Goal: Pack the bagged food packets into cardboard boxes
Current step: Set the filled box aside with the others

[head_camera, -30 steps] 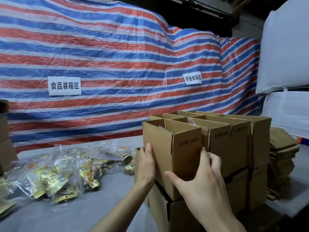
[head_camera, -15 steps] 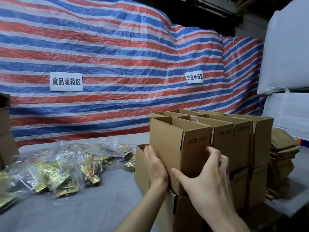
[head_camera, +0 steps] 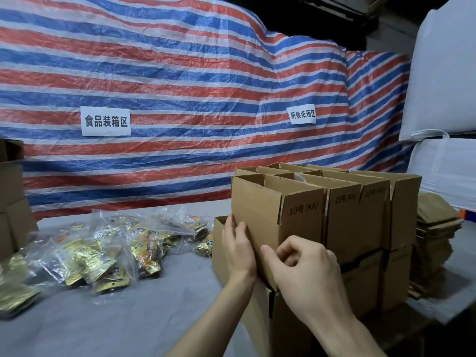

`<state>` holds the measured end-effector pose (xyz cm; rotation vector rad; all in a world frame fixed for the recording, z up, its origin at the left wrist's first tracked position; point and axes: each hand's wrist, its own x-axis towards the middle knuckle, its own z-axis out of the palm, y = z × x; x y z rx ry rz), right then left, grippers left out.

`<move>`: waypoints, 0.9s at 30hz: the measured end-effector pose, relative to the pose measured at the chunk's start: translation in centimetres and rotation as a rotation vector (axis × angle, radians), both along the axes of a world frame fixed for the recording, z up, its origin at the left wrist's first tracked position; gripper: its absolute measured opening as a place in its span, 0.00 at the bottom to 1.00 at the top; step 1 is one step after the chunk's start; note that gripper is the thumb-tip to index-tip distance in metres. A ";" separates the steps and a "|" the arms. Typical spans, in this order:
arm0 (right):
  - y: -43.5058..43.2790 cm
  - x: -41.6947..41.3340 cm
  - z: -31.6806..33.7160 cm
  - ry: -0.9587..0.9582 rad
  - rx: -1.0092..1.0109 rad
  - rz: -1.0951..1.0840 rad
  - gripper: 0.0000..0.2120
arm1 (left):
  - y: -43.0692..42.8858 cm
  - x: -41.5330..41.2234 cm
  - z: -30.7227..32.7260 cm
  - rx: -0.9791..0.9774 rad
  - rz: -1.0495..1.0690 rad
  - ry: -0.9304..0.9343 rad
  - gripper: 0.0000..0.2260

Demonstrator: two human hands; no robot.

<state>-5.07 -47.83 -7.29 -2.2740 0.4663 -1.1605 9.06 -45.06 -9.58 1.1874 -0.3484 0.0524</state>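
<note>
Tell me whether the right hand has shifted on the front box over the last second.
Yes. The right hand has curled and slid down the front box, away from its 10号 (KK) print.

Right hand [head_camera: 306, 271]: fingers now curled

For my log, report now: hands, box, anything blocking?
Left hand flat against open brown cardboard box, right hand gripping its near corner. Clear bags of gold packets lie left. Neighbouring boxes close on right.
</note>
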 end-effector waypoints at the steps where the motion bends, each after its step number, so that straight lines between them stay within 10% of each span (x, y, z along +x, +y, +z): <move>1: 0.3 0.2 0.0 0.022 0.003 0.027 0.16 | 0.3 0.1 0.0 0.012 -0.008 -0.007 0.20; 14: 6.1 5.6 -0.7 0.048 0.061 0.316 0.07 | 9.0 0.8 -1.6 0.131 -0.134 -0.136 0.13; 27: 18.5 21.5 -8.6 -0.006 0.608 0.766 0.18 | 30.8 6.9 -9.8 0.443 0.402 -0.060 0.08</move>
